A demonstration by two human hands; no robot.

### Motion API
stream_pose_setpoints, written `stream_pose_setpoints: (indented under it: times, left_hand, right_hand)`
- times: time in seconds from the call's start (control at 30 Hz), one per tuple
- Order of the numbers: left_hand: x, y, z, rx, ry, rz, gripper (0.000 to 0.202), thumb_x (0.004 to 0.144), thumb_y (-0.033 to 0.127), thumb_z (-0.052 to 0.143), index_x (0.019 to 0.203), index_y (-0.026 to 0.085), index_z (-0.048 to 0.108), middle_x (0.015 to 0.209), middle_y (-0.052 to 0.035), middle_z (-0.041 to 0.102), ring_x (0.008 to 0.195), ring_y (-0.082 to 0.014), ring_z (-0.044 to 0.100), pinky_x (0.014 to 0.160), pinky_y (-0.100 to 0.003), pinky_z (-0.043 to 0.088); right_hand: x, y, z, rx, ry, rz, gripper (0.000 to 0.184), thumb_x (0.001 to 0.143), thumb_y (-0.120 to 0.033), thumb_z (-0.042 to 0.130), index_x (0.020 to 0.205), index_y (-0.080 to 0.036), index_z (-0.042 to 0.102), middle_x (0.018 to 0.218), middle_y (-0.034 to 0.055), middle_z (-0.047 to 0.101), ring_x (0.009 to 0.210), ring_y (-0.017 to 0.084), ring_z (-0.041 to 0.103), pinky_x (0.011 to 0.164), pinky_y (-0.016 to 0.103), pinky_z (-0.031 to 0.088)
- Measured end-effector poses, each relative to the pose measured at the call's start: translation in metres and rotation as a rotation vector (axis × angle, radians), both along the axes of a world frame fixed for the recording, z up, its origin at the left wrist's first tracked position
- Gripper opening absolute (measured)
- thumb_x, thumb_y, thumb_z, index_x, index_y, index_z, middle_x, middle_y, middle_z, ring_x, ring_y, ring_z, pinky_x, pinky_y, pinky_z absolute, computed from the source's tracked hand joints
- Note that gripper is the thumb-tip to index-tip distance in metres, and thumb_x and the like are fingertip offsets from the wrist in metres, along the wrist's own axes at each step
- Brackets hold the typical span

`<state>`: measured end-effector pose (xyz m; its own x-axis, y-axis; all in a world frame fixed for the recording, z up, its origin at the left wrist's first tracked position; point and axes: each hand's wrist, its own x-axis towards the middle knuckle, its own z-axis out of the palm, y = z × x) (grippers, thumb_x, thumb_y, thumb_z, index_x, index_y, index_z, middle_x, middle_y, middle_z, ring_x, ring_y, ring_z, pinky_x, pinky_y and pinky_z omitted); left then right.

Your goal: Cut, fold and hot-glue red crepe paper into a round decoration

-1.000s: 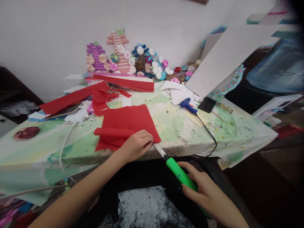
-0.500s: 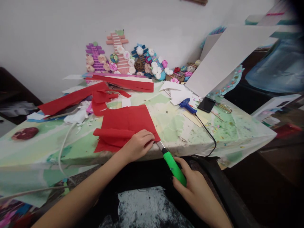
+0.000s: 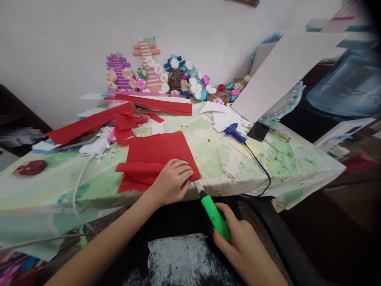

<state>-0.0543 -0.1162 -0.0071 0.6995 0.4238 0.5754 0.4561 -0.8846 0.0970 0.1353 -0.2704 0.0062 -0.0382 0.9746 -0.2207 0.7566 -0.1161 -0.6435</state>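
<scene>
A folded red paper sheet (image 3: 157,153) lies at the table's near edge. My left hand (image 3: 172,180) presses flat on its near right corner, fingers stretched out. My right hand (image 3: 241,248) is closed round the green handle of a utility knife (image 3: 216,217), below the table edge. The knife's metal blade points up and left and meets the red sheet's corner just under my left fingers.
More red paper strips (image 3: 89,123) lie at the back left. A blue glue gun (image 3: 235,133) with a black cord, a phone (image 3: 259,130), scissors (image 3: 281,136), white paper scraps and a large white board (image 3: 279,71) are to the right. Paper-flower crafts (image 3: 166,77) line the wall.
My right hand has pushed the green knife up and left, so the blade tip now sits at the red sheet's corner. My left fingers have flattened out on the paper.
</scene>
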Motion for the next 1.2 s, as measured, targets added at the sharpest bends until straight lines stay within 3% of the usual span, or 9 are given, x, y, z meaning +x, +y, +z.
stream_pose_setpoints:
  times: [0.23,0.37,0.6,0.9,1.2]
  left_hand:
    - [0.001,0.006,0.000,0.067,0.106,0.044,0.015,0.086,0.017,0.051,0.085,0.013,0.066,0.087,-0.0089,0.070,0.088,-0.0231,0.059,0.080,-0.039,0.046]
    - [0.004,0.011,-0.007,0.102,0.047,0.100,0.019,0.089,0.016,0.048,0.082,0.014,0.066,0.082,-0.0088,0.069,0.081,-0.0206,0.060,0.075,-0.036,0.047]
    - [0.004,0.010,-0.008,0.148,-0.018,0.005,0.016,0.089,0.017,0.050,0.085,0.015,0.065,0.084,-0.0073,0.069,0.083,-0.0191,0.060,0.077,-0.035,0.048]
    - [0.007,0.008,-0.008,0.171,-0.076,-0.017,0.015,0.089,0.015,0.050,0.085,0.016,0.065,0.087,-0.0069,0.070,0.084,-0.0189,0.060,0.078,-0.035,0.048]
    - [0.010,0.007,-0.011,0.175,-0.122,-0.050,0.012,0.087,0.014,0.053,0.084,0.014,0.065,0.086,-0.0067,0.070,0.083,-0.0186,0.060,0.078,-0.034,0.049]
  right_hand:
    - [-0.001,0.001,-0.002,-0.009,0.038,-0.021,0.045,0.086,-0.028,0.040,0.130,-0.016,0.043,0.066,0.0025,0.060,0.057,0.019,0.058,0.052,0.025,0.033]
    - [-0.004,0.005,-0.003,0.002,0.039,-0.028,0.044,0.086,-0.027,0.042,0.128,-0.017,0.044,0.064,0.0010,0.058,0.054,0.017,0.055,0.050,0.024,0.030]
    - [-0.012,0.008,-0.006,0.015,0.037,-0.028,0.042,0.084,-0.025,0.043,0.126,-0.018,0.046,0.061,0.0001,0.058,0.053,0.017,0.055,0.050,0.023,0.031]
    - [-0.010,0.002,-0.003,0.034,0.025,-0.042,0.041,0.086,-0.025,0.043,0.126,-0.019,0.046,0.060,-0.0005,0.057,0.051,0.017,0.056,0.049,0.023,0.029]
    - [-0.014,0.013,-0.018,0.082,0.028,-0.094,0.041,0.085,-0.025,0.043,0.126,-0.017,0.045,0.061,0.0003,0.057,0.052,0.018,0.055,0.051,0.023,0.030]
